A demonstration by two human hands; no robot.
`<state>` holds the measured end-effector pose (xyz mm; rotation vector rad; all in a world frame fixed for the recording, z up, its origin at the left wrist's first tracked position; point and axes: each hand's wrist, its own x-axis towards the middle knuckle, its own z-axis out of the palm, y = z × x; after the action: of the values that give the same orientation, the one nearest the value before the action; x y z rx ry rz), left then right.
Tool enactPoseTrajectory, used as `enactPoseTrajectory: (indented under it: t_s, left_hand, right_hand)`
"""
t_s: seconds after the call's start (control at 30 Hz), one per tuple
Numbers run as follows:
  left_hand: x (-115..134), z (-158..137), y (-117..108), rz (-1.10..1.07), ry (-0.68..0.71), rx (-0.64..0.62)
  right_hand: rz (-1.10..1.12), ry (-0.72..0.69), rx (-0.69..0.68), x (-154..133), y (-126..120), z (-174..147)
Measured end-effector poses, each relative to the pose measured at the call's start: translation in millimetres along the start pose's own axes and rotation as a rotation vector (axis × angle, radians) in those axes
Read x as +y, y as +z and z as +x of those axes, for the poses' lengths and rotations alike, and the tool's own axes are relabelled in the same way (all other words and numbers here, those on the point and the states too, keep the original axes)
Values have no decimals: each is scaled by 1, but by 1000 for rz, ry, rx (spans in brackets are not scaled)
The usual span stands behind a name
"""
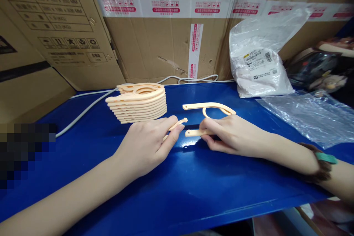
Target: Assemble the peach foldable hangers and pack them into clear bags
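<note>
My left hand (pixel 149 142) is closed, thumb and forefinger pinching a small curved peach plastic piece (pixel 181 121) that resembles a folding hanger's hook. Facing it, my right hand (pixel 229 132) grips a straight peach hanger arm (pixel 193 133) with a hole in its end. The two held pieces are apart. Just beyond my right hand is another peach hanger arm (pixel 210 106), curved with a loop; its near side is hidden behind my fingers. Behind my left hand stands a neat stack of folded peach hangers (pixel 138 105).
The blue tabletop (pixel 177 191) lies beneath everything. Cardboard boxes (pixel 166 44) wall off the back and left. At the back right sit a white plastic bag (pixel 260 62) and a clear plastic sheet (pixel 312 114). A white cable (pixel 88 112) runs along the back left.
</note>
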<state>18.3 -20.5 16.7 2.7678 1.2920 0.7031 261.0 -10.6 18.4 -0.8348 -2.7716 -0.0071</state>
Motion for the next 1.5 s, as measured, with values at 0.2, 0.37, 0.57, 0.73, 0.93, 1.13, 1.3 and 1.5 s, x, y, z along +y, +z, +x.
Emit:
enactPoseTrajectory:
  t_s: [0.2, 0.37, 0.57, 0.73, 0.93, 1.13, 1.3, 1.5]
  left_hand:
    - [1, -3, 0, 15, -8, -21]
    - [1, -2, 0, 8, 0, -28]
    - [1, -1, 0, -7, -4, -39]
    - [2, -2, 1, -18, -11, -53]
    - [1, -3, 0, -33, 36, -60]
    - [-1, -3, 1, -44, 59, -76]
    - [-1, -4, 1, -60, 88, -100]
    - [-1, -4, 2, -49, 109, -134]
  right_hand:
    - [-37, -27, 81, -1, 2, -2]
    - [-95, -46, 136, -1, 2, -4]
    - [-67, -40, 62, -3, 6, 0]
    - [-138, -79, 40, -2, 14, 3]
    - [-167, -37, -1, 2, 12, 1]
    - [-191, -54, 40, 3, 10, 1]
    - [-215, -70, 123, 1, 8, 2]
    - [-208, -100, 193, 1, 7, 0]
